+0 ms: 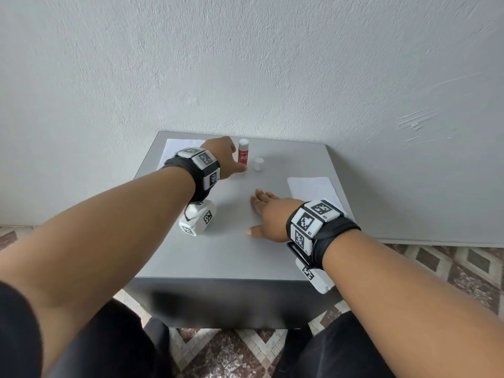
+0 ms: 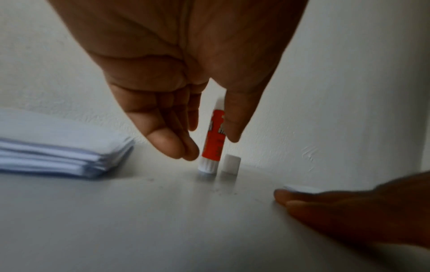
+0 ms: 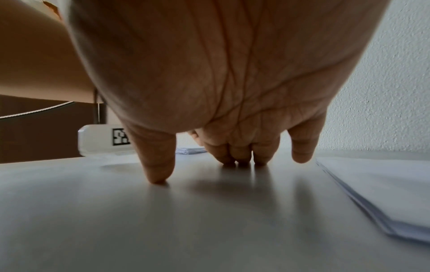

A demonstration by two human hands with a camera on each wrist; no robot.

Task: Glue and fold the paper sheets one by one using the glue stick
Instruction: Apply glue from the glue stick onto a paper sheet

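A red and white glue stick (image 1: 243,154) stands upright near the back of the grey table (image 1: 218,255), its white cap (image 1: 258,164) standing just to its right. My left hand (image 1: 235,162) reaches over to it. In the left wrist view my left hand (image 2: 213,147) has its fingers against the left side of the glue stick (image 2: 211,139) and its thumb against the right, pinching it while it stands beside the cap (image 2: 230,163). My right hand (image 1: 261,211) lies spread on the table, fingertips (image 3: 158,176) touching the surface and holding nothing.
One stack of white paper sheets (image 1: 174,151) lies at the back left corner, another paper stack (image 1: 311,189) at the right edge beside my right wrist. The wall rises directly behind the table. A patterned tile floor surrounds it.
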